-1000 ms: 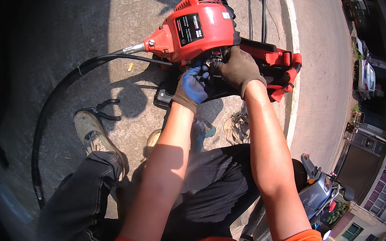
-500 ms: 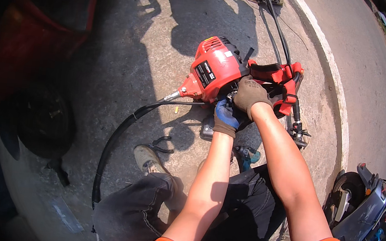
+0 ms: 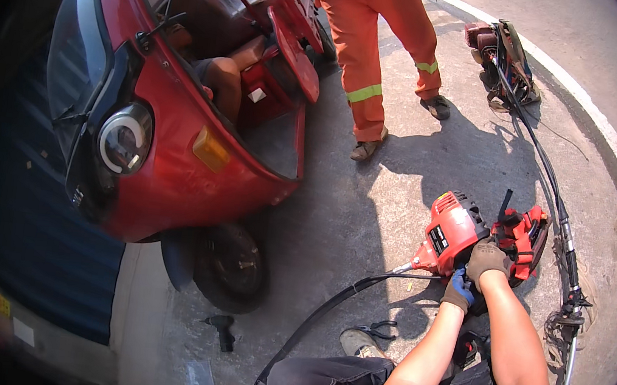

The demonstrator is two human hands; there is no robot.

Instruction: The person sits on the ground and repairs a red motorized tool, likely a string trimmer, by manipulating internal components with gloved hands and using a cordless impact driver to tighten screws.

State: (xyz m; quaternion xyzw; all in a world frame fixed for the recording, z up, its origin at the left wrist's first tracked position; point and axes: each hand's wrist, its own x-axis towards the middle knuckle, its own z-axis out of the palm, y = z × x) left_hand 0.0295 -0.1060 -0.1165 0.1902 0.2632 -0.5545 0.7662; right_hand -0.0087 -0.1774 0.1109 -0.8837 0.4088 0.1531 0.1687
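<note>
A small red engine (image 3: pixel 453 235) with a black housing lies on the concrete at the right, a flexible black shaft (image 3: pixel 326 308) running from its metal end toward my legs. My right hand (image 3: pixel 488 259), in a grey-brown work glove, is curled against the engine's near right side. Just below it, my left hand (image 3: pixel 458 291), in a blue and grey glove, reaches to the underside with bent fingers. The engine and the gloves hide what the fingertips grip. Red and black harness straps (image 3: pixel 526 236) lie against the engine's right side.
A red three-wheeler (image 3: pixel 174 170) with a seated person stands at the left. Someone in orange trousers (image 3: pixel 371 47) stands beyond the engine. Pliers (image 3: pixel 377 328) lie by my shoe, a dark power tool (image 3: pixel 221 332) near the wheel. Another engine unit (image 3: pixel 502 62) with a long shaft lies by the kerb.
My view has swung left and up, so the three-wheeler and the standing person show more fully. Both hands stay at the engine, now farther right and lower in the picture.
</note>
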